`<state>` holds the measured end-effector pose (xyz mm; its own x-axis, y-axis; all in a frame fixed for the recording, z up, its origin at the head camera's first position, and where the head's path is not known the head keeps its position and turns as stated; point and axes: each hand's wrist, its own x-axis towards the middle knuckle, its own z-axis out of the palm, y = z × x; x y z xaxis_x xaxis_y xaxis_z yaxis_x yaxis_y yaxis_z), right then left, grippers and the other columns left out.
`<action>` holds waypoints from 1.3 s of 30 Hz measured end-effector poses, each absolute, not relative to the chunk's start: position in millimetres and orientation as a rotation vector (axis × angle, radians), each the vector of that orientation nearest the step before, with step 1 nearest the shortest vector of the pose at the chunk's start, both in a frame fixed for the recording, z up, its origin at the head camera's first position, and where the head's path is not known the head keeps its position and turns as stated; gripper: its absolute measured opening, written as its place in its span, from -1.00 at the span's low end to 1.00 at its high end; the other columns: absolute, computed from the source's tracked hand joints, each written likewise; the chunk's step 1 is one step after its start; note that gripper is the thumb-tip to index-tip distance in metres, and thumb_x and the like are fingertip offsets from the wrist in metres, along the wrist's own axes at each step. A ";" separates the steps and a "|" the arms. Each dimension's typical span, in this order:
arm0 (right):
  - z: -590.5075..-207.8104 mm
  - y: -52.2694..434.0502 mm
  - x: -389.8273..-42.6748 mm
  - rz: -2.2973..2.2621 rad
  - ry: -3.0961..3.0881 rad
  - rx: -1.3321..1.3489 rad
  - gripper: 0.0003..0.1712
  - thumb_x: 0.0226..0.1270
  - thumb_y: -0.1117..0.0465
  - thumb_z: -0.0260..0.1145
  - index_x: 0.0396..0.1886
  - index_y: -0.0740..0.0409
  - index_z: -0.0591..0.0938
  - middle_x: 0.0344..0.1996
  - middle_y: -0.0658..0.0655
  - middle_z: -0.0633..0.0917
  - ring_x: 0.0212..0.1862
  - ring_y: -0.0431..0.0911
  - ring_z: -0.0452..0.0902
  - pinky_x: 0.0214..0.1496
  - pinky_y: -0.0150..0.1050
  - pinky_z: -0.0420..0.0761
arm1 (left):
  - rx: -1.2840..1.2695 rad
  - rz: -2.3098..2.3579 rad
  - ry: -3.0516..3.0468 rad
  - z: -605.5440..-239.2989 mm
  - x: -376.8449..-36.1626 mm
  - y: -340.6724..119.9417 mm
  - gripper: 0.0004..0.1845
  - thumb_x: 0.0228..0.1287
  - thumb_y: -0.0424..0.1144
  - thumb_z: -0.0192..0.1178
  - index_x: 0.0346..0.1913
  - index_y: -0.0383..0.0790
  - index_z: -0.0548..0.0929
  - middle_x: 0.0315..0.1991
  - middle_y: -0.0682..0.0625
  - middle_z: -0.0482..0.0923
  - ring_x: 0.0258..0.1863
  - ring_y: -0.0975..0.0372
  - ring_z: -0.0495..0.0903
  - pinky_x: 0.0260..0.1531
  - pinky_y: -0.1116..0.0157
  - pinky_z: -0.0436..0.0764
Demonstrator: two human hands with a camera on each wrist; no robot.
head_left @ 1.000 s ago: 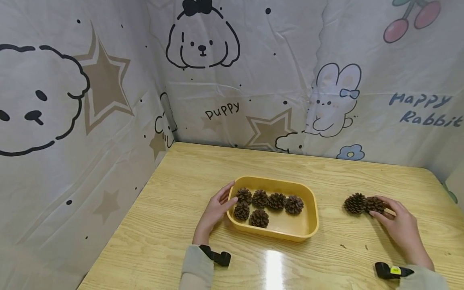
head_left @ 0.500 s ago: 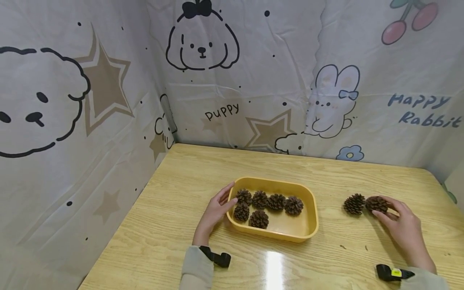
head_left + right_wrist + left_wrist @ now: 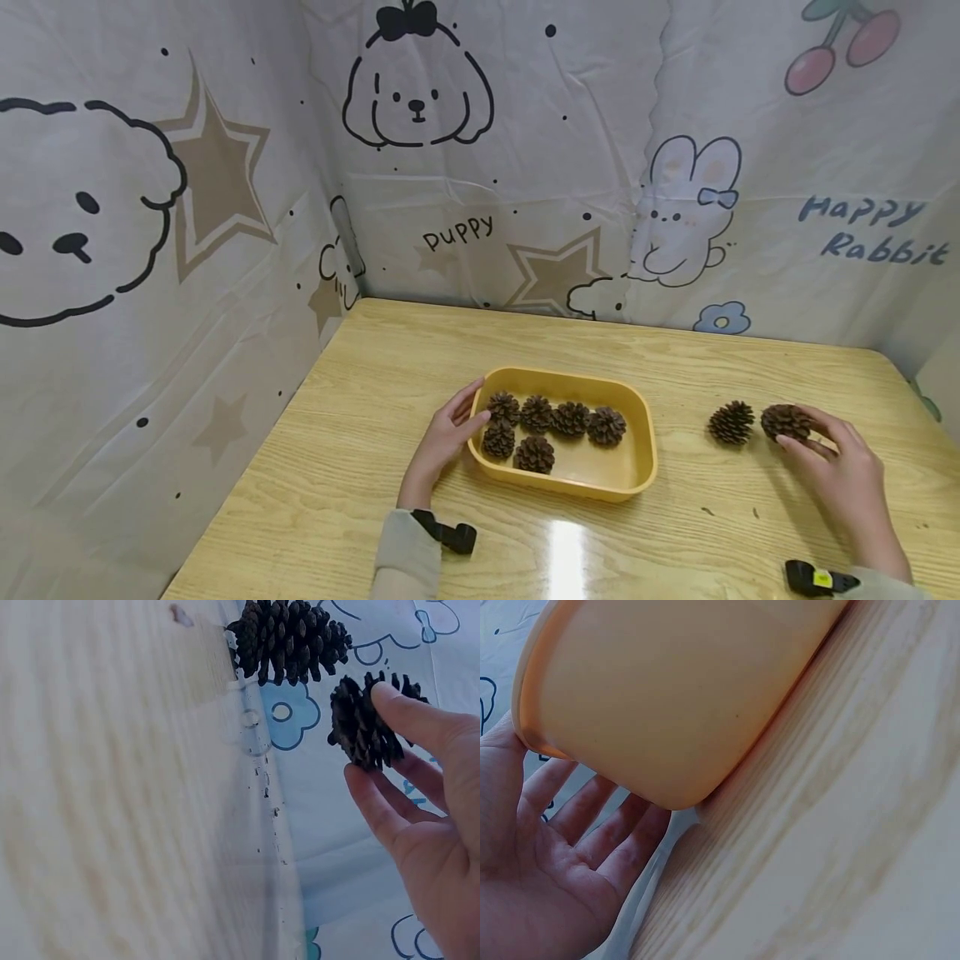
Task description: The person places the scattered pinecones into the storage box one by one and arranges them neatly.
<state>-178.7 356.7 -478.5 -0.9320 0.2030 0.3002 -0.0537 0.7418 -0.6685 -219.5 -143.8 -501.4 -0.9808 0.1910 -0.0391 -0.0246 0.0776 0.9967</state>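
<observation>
Right hand (image 3: 843, 467) pinches a pine cone (image 3: 785, 421) with curled fingers.

Six pine cones (image 3: 551, 427) lie in the tray (image 3: 643, 450) mid-bench (image 3: 360, 467). Two cones lie to its right: the loose cone (image 3: 731, 422) nearer, the held cone (image 3: 784, 421) beyond, seemingly apart.

Wooden table (image 3: 360, 467): yellow tray (image 3: 641, 454), two loose pine cones (image 3: 731, 422).

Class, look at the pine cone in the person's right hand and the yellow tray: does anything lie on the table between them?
Yes. A second pine cone lies on the table between the held pine cone, pinched by the right hand, and the yellow tray. It stands apart from both.
</observation>
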 end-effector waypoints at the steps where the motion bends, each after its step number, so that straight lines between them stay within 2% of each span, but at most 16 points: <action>1: -477.6 355.9 -177.8 1.016 -2.586 -0.114 -0.30 0.30 0.11 0.38 0.37 0.25 0.41 0.03 -0.22 0.41 -0.09 -0.84 0.05 -0.17 -0.92 0.33 | 0.168 2.024 2.184 -501.2 -219.3 -143.8 -0.37 0.40 -0.17 0.19 0.49 0.06 0.27 0.53 -0.07 0.17 0.51 -0.01 0.20 0.48 -0.03 0.26; 6: -471.1 349.7 -173.6 1.056 -2.560 -0.074 -0.30 0.31 0.14 0.38 0.37 0.30 0.39 -0.02 -0.54 0.28 -0.07 -0.84 0.08 -0.12 -0.93 0.33 | 0.175 2.013 2.192 -500.5 -218.9 -144.1 -0.36 0.41 -0.15 0.18 0.50 0.05 0.25 0.53 -0.08 0.16 0.51 -0.01 0.19 0.48 -0.03 0.26; 9: -466.9 344.5 -171.1 1.086 -2.542 -0.040 -0.31 0.32 0.18 0.37 0.38 0.31 0.38 -0.05 -0.63 0.23 -0.05 -0.83 0.12 -0.10 -0.92 0.34 | 0.181 2.008 2.196 -500.7 -219.0 -144.3 -0.35 0.40 -0.13 0.19 0.50 0.05 0.25 0.53 -0.09 0.15 0.51 -0.02 0.19 0.47 -0.02 0.28; 20: -455.9 318.1 -165.8 1.167 -2.521 0.134 -0.35 0.30 0.28 0.36 0.38 0.19 0.42 0.04 -0.60 0.31 0.01 -0.79 0.26 -0.06 -0.85 0.44 | 0.151 2.032 2.175 -500.6 -219.0 -143.8 -0.36 0.38 -0.15 0.21 0.48 0.09 0.29 0.52 -0.01 0.19 0.50 0.04 0.22 0.48 0.02 0.28; 28: -451.5 297.4 -168.5 1.194 -2.481 0.310 -0.39 0.22 0.45 0.36 0.29 0.37 0.45 0.08 -0.54 0.38 0.08 -0.74 0.33 -0.01 -0.79 0.49 | 0.162 2.027 2.192 -501.5 -219.5 -143.9 -0.36 0.39 -0.14 0.21 0.48 0.08 0.28 0.52 -0.04 0.20 0.49 0.02 0.23 0.47 0.01 0.30; 39: -446.5 265.9 -169.3 1.153 -2.512 0.483 -0.40 0.16 0.47 0.40 0.24 0.29 0.50 0.07 -0.53 0.39 0.06 -0.73 0.33 0.01 -0.76 0.50 | 0.148 2.045 2.170 -502.7 -220.5 -143.6 -0.36 0.38 -0.20 0.22 0.48 0.06 0.30 0.51 -0.08 0.21 0.48 0.00 0.24 0.45 0.01 0.33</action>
